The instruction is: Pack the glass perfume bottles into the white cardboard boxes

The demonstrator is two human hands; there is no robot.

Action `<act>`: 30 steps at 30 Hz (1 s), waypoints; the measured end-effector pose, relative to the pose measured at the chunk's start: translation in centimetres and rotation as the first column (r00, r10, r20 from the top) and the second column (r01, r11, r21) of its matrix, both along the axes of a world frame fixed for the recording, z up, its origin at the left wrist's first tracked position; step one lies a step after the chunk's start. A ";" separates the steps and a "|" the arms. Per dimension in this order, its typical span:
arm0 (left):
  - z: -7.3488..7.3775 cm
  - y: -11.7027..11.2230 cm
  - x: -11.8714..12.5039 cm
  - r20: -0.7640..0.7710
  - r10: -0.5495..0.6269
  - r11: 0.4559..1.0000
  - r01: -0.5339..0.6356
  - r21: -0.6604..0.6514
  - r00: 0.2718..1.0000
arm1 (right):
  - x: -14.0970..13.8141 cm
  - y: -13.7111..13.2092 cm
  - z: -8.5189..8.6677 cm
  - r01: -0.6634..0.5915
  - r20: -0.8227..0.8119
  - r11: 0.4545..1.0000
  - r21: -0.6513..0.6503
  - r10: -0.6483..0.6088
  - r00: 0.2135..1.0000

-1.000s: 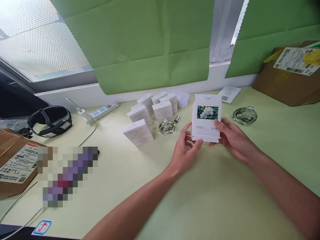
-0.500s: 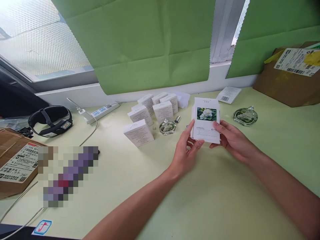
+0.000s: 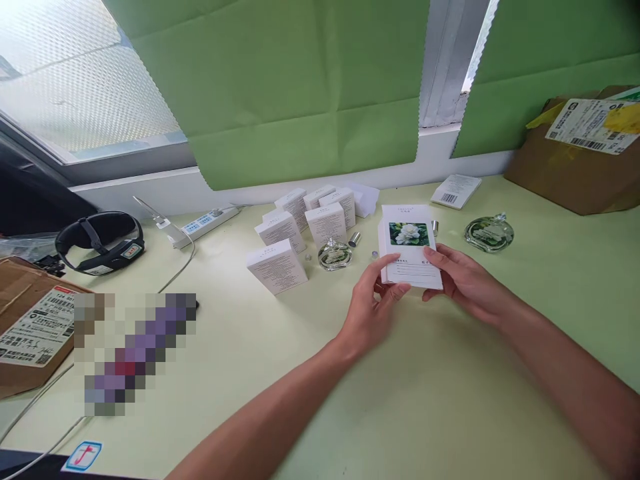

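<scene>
Both hands grip a white box [image 3: 411, 257] printed with a white flower picture, tilted above the table. My left hand [image 3: 373, 303] has its fingers closed round the lower left side. My right hand [image 3: 460, 280] clasps the lower right edge, thumb lying on the front. Left of the box are a glass perfume bottle [image 3: 335, 255], a silver cap [image 3: 355, 239] and a small clear cap [image 3: 375, 255]. Part of another silver cylinder [image 3: 435, 228] shows behind the box. Right of my hands rests a second glass bottle [image 3: 489, 233].
Several small white boxes [image 3: 277, 267] stand to the left of the bottle. A flat white packet [image 3: 456, 191] lies at the back, near a cardboard box [image 3: 575, 167]. Farther left are a power strip [image 3: 205, 225], a black headband device [image 3: 100, 243] and another carton [image 3: 35, 327].
The flower-printed box has tipped back and dropped slightly in my hands, shifting a little left at its top. The silver cylinder behind it has come into view.
</scene>
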State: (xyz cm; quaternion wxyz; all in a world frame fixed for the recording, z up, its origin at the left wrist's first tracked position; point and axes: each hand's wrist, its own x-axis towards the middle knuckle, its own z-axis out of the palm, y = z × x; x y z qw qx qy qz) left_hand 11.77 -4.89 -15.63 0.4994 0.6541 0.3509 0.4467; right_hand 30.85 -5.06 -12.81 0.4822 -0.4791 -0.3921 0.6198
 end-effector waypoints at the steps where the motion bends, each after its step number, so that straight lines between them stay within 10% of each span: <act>1: 0.0 0.0 0.0 0.009 -0.001 1.000 0.001 -0.004 1.000 | 0.0 0.0 0.0 -0.003 0.001 1.000 0.001 0.003 1.000; 13: 0.0 0.0 -0.1 0.046 0.062 0.998 -0.061 -0.018 0.997 | 0.6 -0.3 0.5 -0.056 0.137 0.992 0.115 0.040 0.990; 20: 0.0 0.2 0.1 0.101 0.062 0.997 -0.058 -0.040 0.993 | 2.3 -0.2 0.4 -0.308 0.394 0.922 0.235 0.199 0.897; 30: -0.3 0.3 0.0 0.079 0.061 0.998 -0.061 -0.002 0.995 | 2.2 -0.1 -0.1 -0.243 0.450 0.939 0.243 0.112 0.886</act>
